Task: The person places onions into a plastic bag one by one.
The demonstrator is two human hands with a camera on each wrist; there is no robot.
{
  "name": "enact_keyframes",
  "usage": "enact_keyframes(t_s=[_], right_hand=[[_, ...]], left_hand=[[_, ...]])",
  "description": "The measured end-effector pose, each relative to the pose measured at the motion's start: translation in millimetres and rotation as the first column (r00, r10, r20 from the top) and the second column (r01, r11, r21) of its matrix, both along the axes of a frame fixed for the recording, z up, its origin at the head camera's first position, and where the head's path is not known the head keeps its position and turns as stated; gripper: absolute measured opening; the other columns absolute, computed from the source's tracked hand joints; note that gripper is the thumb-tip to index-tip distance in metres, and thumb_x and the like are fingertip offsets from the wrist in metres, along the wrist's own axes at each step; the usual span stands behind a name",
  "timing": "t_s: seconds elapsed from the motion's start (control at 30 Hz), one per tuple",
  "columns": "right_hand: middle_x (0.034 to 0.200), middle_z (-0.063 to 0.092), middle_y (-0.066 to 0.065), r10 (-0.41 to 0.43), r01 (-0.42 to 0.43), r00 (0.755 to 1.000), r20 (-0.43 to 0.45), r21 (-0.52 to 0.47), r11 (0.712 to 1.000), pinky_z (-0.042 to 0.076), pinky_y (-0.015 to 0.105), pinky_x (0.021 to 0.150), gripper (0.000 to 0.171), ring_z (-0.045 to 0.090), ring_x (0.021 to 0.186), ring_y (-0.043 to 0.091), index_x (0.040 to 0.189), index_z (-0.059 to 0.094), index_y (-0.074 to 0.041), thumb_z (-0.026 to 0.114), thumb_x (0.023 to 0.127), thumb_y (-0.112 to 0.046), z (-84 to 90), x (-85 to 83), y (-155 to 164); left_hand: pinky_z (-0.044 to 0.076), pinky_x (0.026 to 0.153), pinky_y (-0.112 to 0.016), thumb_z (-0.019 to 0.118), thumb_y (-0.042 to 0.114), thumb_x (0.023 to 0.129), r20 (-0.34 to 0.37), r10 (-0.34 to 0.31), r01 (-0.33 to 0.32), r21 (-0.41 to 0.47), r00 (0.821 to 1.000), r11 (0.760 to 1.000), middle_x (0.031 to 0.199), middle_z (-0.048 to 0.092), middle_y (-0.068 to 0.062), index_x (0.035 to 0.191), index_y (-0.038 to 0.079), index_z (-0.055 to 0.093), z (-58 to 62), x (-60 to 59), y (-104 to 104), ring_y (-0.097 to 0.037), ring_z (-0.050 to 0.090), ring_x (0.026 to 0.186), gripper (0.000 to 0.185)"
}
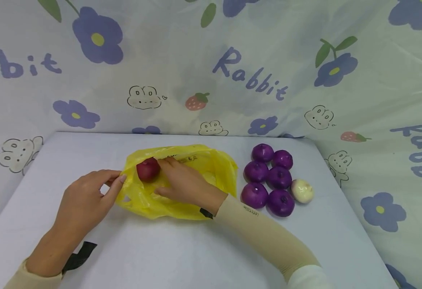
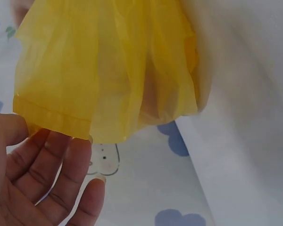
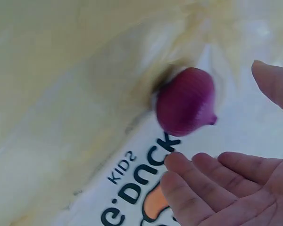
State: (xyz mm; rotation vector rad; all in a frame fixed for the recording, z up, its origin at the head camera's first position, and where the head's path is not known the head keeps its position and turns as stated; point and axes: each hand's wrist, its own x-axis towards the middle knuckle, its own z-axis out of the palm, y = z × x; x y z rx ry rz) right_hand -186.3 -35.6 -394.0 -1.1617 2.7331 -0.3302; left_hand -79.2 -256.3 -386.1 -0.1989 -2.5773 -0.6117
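Note:
My left hand [image 1: 84, 198] pinches the left rim of a yellow plastic bag [image 1: 143, 204] between thumb and fingers. The left wrist view shows the bag's hem [image 2: 56, 117] at those fingertips. The bag lies on its side with its mouth spread wide. Inside it, near the left end, sits a red onion [image 1: 147, 170]. My right hand [image 1: 187, 182] reaches into the bag beside that onion. In the right wrist view its fingers are extended and the palm holds nothing, while the onion [image 3: 186, 101] rests just beyond the fingertips.
Right of the bag, several purple onions [image 1: 279, 177] stand grouped in pairs on the white table [image 1: 182, 253]. A pale, whitish onion [image 1: 302, 191] lies at the group's right side. Behind the table hangs a cloth [image 1: 182, 64] printed with flowers and rabbits.

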Motion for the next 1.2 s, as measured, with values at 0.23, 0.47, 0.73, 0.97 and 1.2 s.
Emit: enact_keyframes(t_s=[0.23, 0.47, 0.73, 0.97, 1.2], right_hand=[[0.158, 0.047, 0.001, 0.021, -0.021, 1.0, 0.01, -0.073, 0.997, 0.043, 0.031, 0.113, 0.077, 0.048, 0.141, 0.014, 0.159, 0.042, -0.014, 0.071, 0.098, -0.052, 14.4, 16.3, 26], [0.158, 0.048, 0.001, 0.043, -0.041, 0.999, 0.015, -0.084, 0.996, 0.045, 0.035, 0.112, 0.078, 0.049, 0.142, 0.016, 0.16, 0.041, -0.015, 0.07, 0.098, -0.052, 22.3, 27.4, 42], [0.158, 0.048, 0.002, 0.064, -0.062, 0.998, 0.011, -0.116, 0.991, 0.044, 0.034, 0.112, 0.075, 0.049, 0.142, 0.016, 0.159, 0.042, -0.015, 0.069, 0.099, -0.052, 23.3, 34.2, 55], [0.156, 0.05, 0.001, 0.08, -0.074, 0.996, 0.029, -0.164, 0.984, 0.048, 0.036, 0.109, 0.074, 0.053, 0.138, 0.017, 0.159, 0.043, -0.015, 0.068, 0.1, -0.051, 23.9, 39.2, 65], [0.156, 0.05, 0.0, 0.07, -0.063, 0.997, 0.038, -0.169, 0.984, 0.046, 0.035, 0.111, 0.073, 0.053, 0.138, 0.016, 0.159, 0.044, -0.017, 0.068, 0.1, -0.052, 22.1, 44.4, 76]], left_hand=[[0.057, 0.06, -0.043, 0.081, 0.015, 0.092, 0.014, 0.016, -0.016, -0.01, 1.0, 1.0, 0.09, 0.075, -0.011, 0.112, 0.001, 0.077, 0.4, 0.2, 1, -0.028, 0.065, 0.076, 0.025], [0.057, 0.061, -0.044, 0.08, 0.015, 0.092, 0.016, 0.025, -0.025, -0.01, 1.0, 1.0, 0.089, 0.075, -0.011, 0.112, 0.001, 0.077, -1.0, 1.3, 2, -0.029, 0.065, 0.076, 0.025], [0.057, 0.059, -0.043, 0.081, 0.015, 0.091, 0.002, 0.015, -0.015, -0.02, 1.0, 1.0, 0.089, 0.075, -0.011, 0.112, 0.001, 0.077, -1.5, 1.1, 3, -0.028, 0.065, 0.075, 0.026], [0.057, 0.06, -0.044, 0.08, 0.017, 0.092, 0.017, 0.026, -0.026, -0.025, 1.0, 0.999, 0.089, 0.075, -0.012, 0.113, 0.0, 0.076, -0.1, 1.6, 3, -0.029, 0.065, 0.076, 0.026], [0.056, 0.061, -0.046, 0.08, 0.015, 0.092, -0.001, 0.011, -0.011, -0.009, 1.0, 1.0, 0.089, 0.075, -0.012, 0.112, 0.0, 0.077, 1.0, 0.6, 3, -0.03, 0.065, 0.076, 0.025]])
